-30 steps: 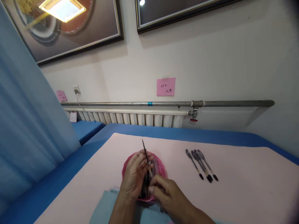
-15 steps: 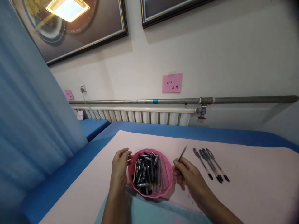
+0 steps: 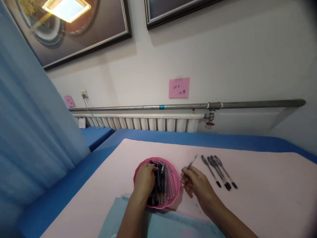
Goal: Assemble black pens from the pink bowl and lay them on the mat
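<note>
A pink scalloped bowl (image 3: 177,195) holds black pen caps with silver clips (image 3: 162,168), other dark pen parts and clear tubes (image 3: 170,185). My left hand (image 3: 144,180) reaches over its left side, fingers curled down among the pen parts; what they pinch, if anything, is hidden. To the right of the bowl, my right hand (image 3: 196,181) is closed on a slim pen (image 3: 192,162), its pointed end tilted up and away. Several black-capped pens (image 3: 218,172) lie side by side beyond my right hand.
Pale pink sheeting (image 3: 99,191) covers a blue padded bed (image 3: 158,135). A light blue cloth (image 3: 168,224) lies at the near edge, and small dark bits (image 3: 198,209) sit by my right wrist. Blue curtain (image 3: 37,132) hangs at left; a radiator (image 3: 160,124) and pipe run behind.
My left hand has moved right, from beside the bowl's rim to over the pen parts inside it. My right hand still holds the pen beside the bowl. The view has shifted slightly.
</note>
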`<state>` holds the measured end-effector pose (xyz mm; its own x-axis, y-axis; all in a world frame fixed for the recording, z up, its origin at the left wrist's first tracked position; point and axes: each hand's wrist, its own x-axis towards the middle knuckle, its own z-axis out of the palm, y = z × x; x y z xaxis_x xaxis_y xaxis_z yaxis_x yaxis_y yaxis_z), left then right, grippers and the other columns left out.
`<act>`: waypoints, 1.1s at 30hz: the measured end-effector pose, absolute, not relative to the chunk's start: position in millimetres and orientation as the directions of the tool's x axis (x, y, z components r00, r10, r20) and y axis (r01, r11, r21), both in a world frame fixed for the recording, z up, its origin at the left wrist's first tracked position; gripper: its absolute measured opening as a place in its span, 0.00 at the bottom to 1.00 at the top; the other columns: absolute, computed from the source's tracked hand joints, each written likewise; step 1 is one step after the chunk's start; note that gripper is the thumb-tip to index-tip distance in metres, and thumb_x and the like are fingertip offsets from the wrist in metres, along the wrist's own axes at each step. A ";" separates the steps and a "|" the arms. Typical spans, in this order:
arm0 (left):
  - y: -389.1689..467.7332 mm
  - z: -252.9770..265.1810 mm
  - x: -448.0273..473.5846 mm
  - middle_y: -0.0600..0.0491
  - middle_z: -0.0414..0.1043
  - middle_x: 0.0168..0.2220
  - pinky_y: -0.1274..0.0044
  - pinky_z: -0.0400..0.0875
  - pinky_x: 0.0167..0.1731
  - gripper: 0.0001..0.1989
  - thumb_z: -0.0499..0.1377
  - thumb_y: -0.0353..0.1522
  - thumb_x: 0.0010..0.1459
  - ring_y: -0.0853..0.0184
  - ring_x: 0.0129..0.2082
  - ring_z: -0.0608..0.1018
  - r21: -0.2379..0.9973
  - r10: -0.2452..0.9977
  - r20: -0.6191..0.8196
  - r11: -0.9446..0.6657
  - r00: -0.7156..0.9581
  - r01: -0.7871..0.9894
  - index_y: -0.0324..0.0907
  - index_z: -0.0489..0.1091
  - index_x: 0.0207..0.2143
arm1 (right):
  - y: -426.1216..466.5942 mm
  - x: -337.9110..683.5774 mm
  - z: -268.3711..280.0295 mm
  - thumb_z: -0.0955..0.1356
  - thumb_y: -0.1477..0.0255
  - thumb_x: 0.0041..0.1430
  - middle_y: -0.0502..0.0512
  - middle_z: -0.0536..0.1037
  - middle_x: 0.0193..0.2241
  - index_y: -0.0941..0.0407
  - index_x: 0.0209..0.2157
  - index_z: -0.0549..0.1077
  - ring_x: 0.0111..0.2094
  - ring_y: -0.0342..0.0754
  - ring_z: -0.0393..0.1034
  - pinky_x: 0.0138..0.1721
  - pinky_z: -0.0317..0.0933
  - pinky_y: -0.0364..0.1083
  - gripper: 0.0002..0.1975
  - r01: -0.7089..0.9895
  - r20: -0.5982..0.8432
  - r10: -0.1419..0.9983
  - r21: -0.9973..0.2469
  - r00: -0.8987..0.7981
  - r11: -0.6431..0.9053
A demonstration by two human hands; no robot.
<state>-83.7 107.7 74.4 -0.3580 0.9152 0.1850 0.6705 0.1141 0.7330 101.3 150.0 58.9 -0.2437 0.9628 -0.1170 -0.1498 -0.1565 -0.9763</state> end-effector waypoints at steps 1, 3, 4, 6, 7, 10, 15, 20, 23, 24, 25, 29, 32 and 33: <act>109.6 73.7 -81.2 0.49 0.72 0.33 0.75 0.59 0.43 0.12 0.53 0.22 0.47 0.62 0.37 0.71 0.727 0.922 0.175 0.115 -0.345 0.677 0.45 0.74 0.26 | 150.0 101.1 58.3 0.66 0.65 0.51 0.47 0.70 0.14 0.57 0.23 0.66 0.10 0.38 0.58 0.08 0.45 0.36 0.10 -0.151 -0.118 0.962 -0.976 -0.245 -0.158; 111.6 72.5 -78.8 0.48 0.71 0.35 0.74 0.59 0.44 0.13 0.53 0.20 0.45 0.62 0.38 0.70 0.712 0.927 0.153 0.137 -0.342 0.689 0.44 0.74 0.26 | 149.8 100.7 57.5 0.66 0.65 0.51 0.46 0.70 0.14 0.57 0.23 0.65 0.10 0.38 0.58 0.08 0.46 0.36 0.10 -0.152 -0.119 0.962 -0.975 -0.246 -0.159; 111.8 72.1 -78.7 0.48 0.71 0.35 0.73 0.58 0.45 0.14 0.53 0.19 0.44 0.62 0.39 0.70 0.698 0.929 0.139 0.154 -0.343 0.700 0.43 0.74 0.26 | 149.7 100.5 57.4 0.66 0.66 0.51 0.46 0.69 0.14 0.57 0.23 0.65 0.11 0.38 0.59 0.08 0.47 0.36 0.10 -0.151 -0.118 0.962 -0.976 -0.246 -0.158; 111.4 71.7 -79.3 0.47 0.70 0.37 0.72 0.58 0.45 0.14 0.53 0.19 0.43 0.61 0.39 0.70 0.664 0.931 0.107 0.193 -0.348 0.722 0.41 0.74 0.28 | 149.2 100.1 58.0 0.65 0.66 0.51 0.46 0.69 0.14 0.57 0.22 0.65 0.11 0.38 0.59 0.09 0.48 0.36 0.10 -0.147 -0.114 0.963 -0.977 -0.245 -0.154; 111.0 71.6 -79.5 0.47 0.70 0.38 0.72 0.58 0.45 0.14 0.52 0.19 0.43 0.61 0.39 0.70 0.649 0.932 0.092 0.212 -0.352 0.731 0.40 0.73 0.28 | 148.8 99.8 58.6 0.65 0.66 0.51 0.46 0.69 0.14 0.57 0.22 0.65 0.11 0.38 0.59 0.08 0.47 0.36 0.10 -0.144 -0.112 0.963 -0.978 -0.246 -0.151; 110.5 71.9 -78.7 0.45 0.69 0.41 0.71 0.58 0.46 0.13 0.52 0.20 0.45 0.60 0.40 0.70 0.631 0.927 0.063 0.250 -0.370 0.735 0.39 0.72 0.30 | 147.1 99.1 61.3 0.65 0.67 0.52 0.46 0.69 0.14 0.57 0.22 0.65 0.10 0.37 0.57 0.08 0.46 0.37 0.10 -0.129 -0.108 0.963 -0.981 -0.249 -0.143; 112.9 72.6 -76.9 0.45 0.69 0.41 0.71 0.57 0.47 0.08 0.54 0.21 0.46 0.60 0.44 0.69 0.692 0.921 0.062 0.238 -0.385 0.681 0.39 0.70 0.27 | 144.2 99.5 67.4 0.64 0.66 0.52 0.46 0.69 0.14 0.56 0.23 0.64 0.10 0.38 0.58 0.10 0.48 0.38 0.09 -0.109 -0.110 0.962 -0.984 -0.251 -0.141; 112.9 75.9 -81.6 0.49 0.70 0.31 0.74 0.61 0.41 0.03 0.55 0.27 0.51 0.64 0.37 0.71 0.857 0.892 0.046 0.196 -0.450 0.476 0.40 0.67 0.26 | 136.2 98.5 76.0 0.63 0.66 0.53 0.45 0.67 0.13 0.55 0.23 0.63 0.10 0.38 0.57 0.10 0.46 0.38 0.10 -0.076 -0.113 0.953 -0.987 -0.282 -0.140; 109.6 80.5 -84.8 0.55 0.67 0.25 0.78 0.65 0.30 0.03 0.55 0.30 0.53 0.70 0.25 0.70 0.961 0.900 -0.035 0.150 -0.435 0.233 0.40 0.67 0.30 | 124.1 94.0 82.7 0.65 0.67 0.53 0.43 0.63 0.10 0.55 0.20 0.61 0.10 0.37 0.53 0.11 0.42 0.37 0.11 -0.039 -0.113 0.929 -0.990 -0.354 -0.135; 108.5 82.3 -85.8 0.56 0.67 0.24 0.79 0.65 0.27 0.04 0.55 0.31 0.53 0.72 0.23 0.70 0.981 0.909 -0.067 0.135 -0.412 0.138 0.40 0.67 0.31 | 119.6 91.9 84.6 0.65 0.68 0.53 0.42 0.62 0.10 0.55 0.20 0.61 0.10 0.37 0.52 0.11 0.42 0.37 0.11 -0.022 -0.110 0.911 -0.991 -0.398 -0.129; 107.3 84.0 -86.8 0.56 0.67 0.23 0.80 0.66 0.26 0.05 0.55 0.32 0.53 0.74 0.21 0.69 0.992 0.918 -0.096 0.122 -0.385 0.043 0.39 0.67 0.32 | 115.2 89.6 86.1 0.64 0.69 0.53 0.41 0.60 0.10 0.55 0.20 0.61 0.11 0.36 0.51 0.12 0.42 0.37 0.11 0.002 -0.105 0.884 -0.993 -0.456 -0.118; 104.3 89.2 -90.7 0.55 0.69 0.26 0.82 0.67 0.25 0.07 0.58 0.33 0.52 0.77 0.22 0.70 0.965 0.943 -0.155 0.082 -0.295 -0.248 0.37 0.66 0.32 | 103.9 83.0 87.0 0.63 0.74 0.52 0.41 0.58 0.12 0.55 0.20 0.60 0.14 0.36 0.51 0.15 0.45 0.36 0.09 0.096 -0.082 0.758 -0.995 -0.647 -0.026; 103.4 89.9 -92.9 0.53 0.71 0.30 0.83 0.69 0.27 0.09 0.61 0.33 0.50 0.76 0.25 0.73 0.918 0.950 -0.168 0.053 -0.265 -0.393 0.38 0.67 0.32 | 101.7 81.7 84.7 0.62 0.75 0.51 0.41 0.58 0.14 0.55 0.20 0.59 0.15 0.37 0.53 0.15 0.47 0.37 0.08 0.162 -0.104 0.718 -0.987 -0.688 0.012; 103.3 89.8 -93.3 0.53 0.72 0.30 0.83 0.69 0.27 0.09 0.62 0.33 0.49 0.75 0.26 0.74 0.887 0.951 -0.177 0.044 -0.252 -0.459 0.38 0.67 0.32 | 101.5 81.6 84.3 0.62 0.75 0.51 0.41 0.58 0.14 0.55 0.21 0.59 0.14 0.37 0.53 0.14 0.47 0.37 0.07 0.182 -0.118 0.712 -0.983 -0.692 0.015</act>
<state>-93.3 103.3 89.8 -0.2524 0.9512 -0.1774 -0.4592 0.0436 0.8872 81.6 101.5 84.3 -0.6923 0.7120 -0.1175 0.1820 0.0147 -0.9832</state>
